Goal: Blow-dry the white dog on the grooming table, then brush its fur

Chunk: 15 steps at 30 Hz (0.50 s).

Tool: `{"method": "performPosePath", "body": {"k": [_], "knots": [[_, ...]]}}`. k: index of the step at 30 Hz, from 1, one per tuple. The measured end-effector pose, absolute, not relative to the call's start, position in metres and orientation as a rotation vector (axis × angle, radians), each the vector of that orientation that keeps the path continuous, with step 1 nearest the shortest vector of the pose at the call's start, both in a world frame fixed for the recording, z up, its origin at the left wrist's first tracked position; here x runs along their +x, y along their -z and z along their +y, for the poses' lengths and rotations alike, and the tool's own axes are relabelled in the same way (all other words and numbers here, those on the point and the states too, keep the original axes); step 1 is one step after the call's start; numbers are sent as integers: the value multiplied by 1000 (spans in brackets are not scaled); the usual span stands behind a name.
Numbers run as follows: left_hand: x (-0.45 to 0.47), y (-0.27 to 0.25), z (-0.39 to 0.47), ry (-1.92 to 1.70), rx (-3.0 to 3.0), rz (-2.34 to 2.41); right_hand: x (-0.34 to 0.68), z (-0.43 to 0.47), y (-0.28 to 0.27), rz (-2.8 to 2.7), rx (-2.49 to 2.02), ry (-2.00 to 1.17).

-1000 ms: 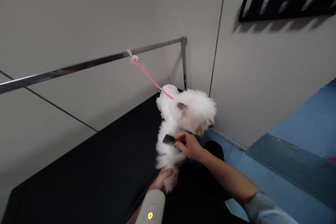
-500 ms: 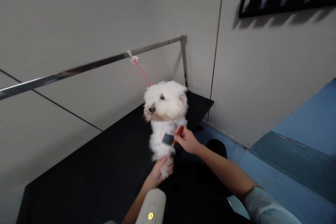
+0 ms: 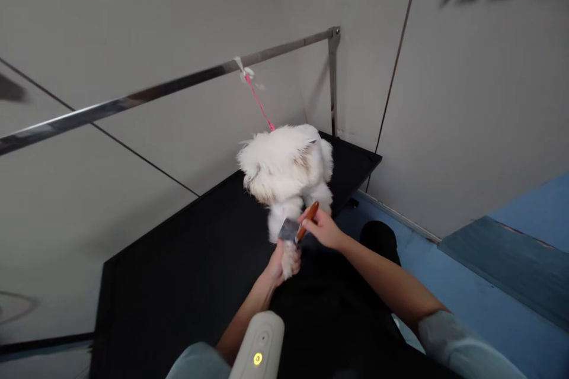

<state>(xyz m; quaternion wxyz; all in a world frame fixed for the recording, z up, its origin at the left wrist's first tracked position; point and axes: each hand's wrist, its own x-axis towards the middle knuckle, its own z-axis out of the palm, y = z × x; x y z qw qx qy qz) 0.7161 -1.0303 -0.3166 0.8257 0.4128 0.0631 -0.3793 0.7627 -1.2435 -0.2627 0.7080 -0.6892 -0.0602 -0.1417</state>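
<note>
A fluffy white dog stands on a black grooming table, its head turned down and to the left. My left hand is closed around the lower part of the dog's front leg. In my right hand is a slicker brush with an orange-brown handle and a flat grey head. The brush head lies against the fur of that leg, just above my left hand. Its bristles face away from view.
A metal bar runs above the table along the wall. A pink leash ties the dog to it. At bottom centre stands a pale device with a yellow light. Blue floor and a blue-grey mat lie to the right.
The dog has lowered its head, so its dark eye and nose no longer show clearly. The brush has moved down the leg toward my left hand. The view has shifted.
</note>
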Motion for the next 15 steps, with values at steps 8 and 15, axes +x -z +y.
{"method": "performPosePath", "body": {"k": [8,15], "knots": [[699,320,-1019,845,830,161,756,-1243,260,-288,-1581,133],[702,320,-1016,903,798,124,756,-1234,258,-342,-1582,155]]}}
